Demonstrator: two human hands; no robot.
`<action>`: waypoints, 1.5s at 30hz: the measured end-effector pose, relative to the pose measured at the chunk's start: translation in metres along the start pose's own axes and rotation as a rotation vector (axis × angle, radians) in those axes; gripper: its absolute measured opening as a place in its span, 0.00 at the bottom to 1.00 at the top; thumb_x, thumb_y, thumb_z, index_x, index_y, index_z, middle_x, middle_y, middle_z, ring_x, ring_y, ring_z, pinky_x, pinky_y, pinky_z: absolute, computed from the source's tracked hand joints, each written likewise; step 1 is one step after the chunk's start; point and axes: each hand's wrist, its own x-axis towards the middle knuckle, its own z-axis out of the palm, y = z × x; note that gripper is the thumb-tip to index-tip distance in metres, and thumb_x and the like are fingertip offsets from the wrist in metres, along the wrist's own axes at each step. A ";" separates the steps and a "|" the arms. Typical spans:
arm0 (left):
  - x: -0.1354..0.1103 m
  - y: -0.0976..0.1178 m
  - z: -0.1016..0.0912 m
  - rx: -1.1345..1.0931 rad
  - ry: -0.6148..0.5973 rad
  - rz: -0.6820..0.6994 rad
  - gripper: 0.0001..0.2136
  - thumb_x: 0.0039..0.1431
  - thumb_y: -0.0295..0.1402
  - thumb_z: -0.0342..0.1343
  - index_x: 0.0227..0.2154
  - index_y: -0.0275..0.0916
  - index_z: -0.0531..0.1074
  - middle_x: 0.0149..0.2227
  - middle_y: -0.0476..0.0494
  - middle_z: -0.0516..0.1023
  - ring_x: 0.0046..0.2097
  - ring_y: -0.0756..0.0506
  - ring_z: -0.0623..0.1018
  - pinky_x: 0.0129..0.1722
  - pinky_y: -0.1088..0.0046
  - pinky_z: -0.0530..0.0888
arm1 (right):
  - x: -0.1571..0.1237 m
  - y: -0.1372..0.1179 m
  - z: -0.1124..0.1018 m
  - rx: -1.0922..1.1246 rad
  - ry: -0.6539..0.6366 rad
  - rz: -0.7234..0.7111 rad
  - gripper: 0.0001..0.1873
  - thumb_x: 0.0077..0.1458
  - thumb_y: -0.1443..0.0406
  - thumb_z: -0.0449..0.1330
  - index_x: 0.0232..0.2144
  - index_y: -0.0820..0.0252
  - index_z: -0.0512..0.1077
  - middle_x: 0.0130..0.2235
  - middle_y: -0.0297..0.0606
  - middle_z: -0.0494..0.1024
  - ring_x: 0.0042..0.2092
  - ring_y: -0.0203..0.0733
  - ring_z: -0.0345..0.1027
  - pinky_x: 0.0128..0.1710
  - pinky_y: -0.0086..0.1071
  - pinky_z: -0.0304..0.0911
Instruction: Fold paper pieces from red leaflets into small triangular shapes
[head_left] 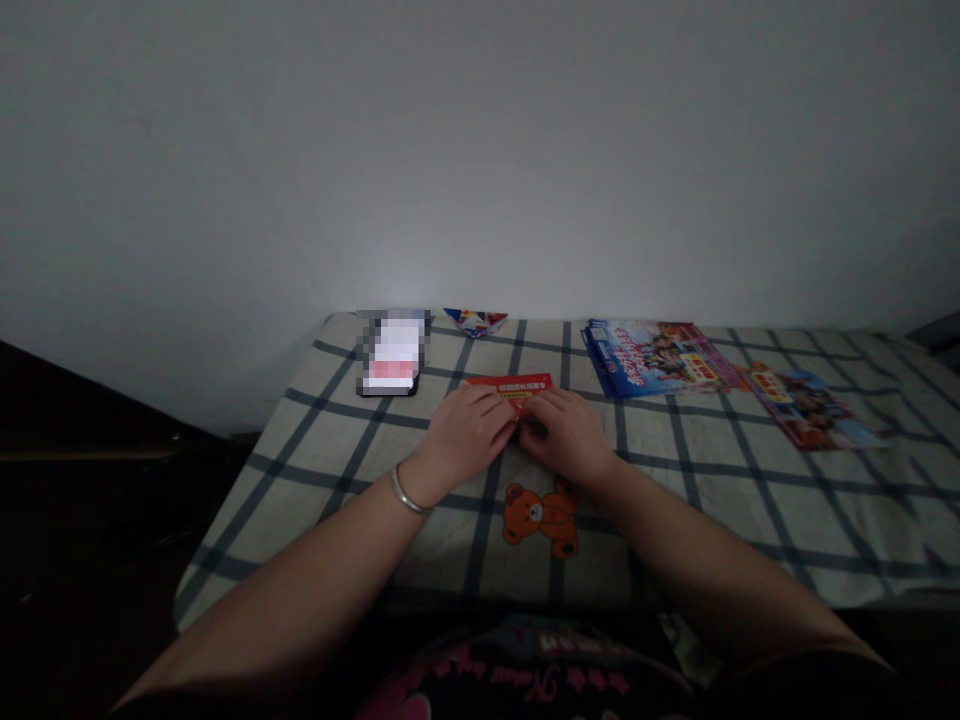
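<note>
A red folded paper leaflet (531,382) with white and yellow print lies on the checked tablecloth in front of me. Pressed onto its left side is my left hand (469,430), fingers curled and closed over it; a silver bangle circles that wrist. My right hand (564,430) grips the right side, with thumb and fingers bent together at the near edge. The two hands almost meet at the middle of the leaflet. They cover most of its lower part, so its full outline is hidden.
A phone (391,355) with a lit, blurred screen lies at the back left. Beside it is a small folded paper triangle (476,321). Colourful leaflets (652,355) are stacked at the right, with another leaflet (814,405) farther right. The tablecloth (315,480) bears a printed orange bear (541,517); a wall stands behind.
</note>
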 end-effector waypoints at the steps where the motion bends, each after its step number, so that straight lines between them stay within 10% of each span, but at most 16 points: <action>1: 0.000 0.001 -0.001 -0.003 0.002 0.001 0.08 0.65 0.30 0.52 0.32 0.37 0.74 0.34 0.43 0.79 0.40 0.43 0.76 0.43 0.61 0.73 | 0.000 0.000 0.000 0.010 -0.002 0.002 0.02 0.52 0.68 0.59 0.29 0.56 0.71 0.33 0.39 0.79 0.37 0.45 0.70 0.39 0.37 0.63; 35: -0.006 -0.025 -0.010 -0.088 0.048 -0.172 0.06 0.66 0.30 0.51 0.34 0.38 0.72 0.36 0.43 0.77 0.43 0.42 0.75 0.44 0.61 0.73 | -0.006 0.039 -0.013 0.102 0.158 0.153 0.07 0.51 0.72 0.57 0.31 0.55 0.70 0.34 0.38 0.78 0.39 0.45 0.72 0.42 0.37 0.67; 45: -0.004 -0.020 -0.003 -0.094 0.049 -0.096 0.04 0.65 0.30 0.53 0.36 0.39 0.73 0.38 0.45 0.78 0.42 0.43 0.75 0.46 0.61 0.73 | -0.002 0.025 -0.012 0.123 0.127 -0.047 0.04 0.59 0.67 0.59 0.34 0.55 0.74 0.39 0.38 0.81 0.41 0.43 0.73 0.45 0.38 0.67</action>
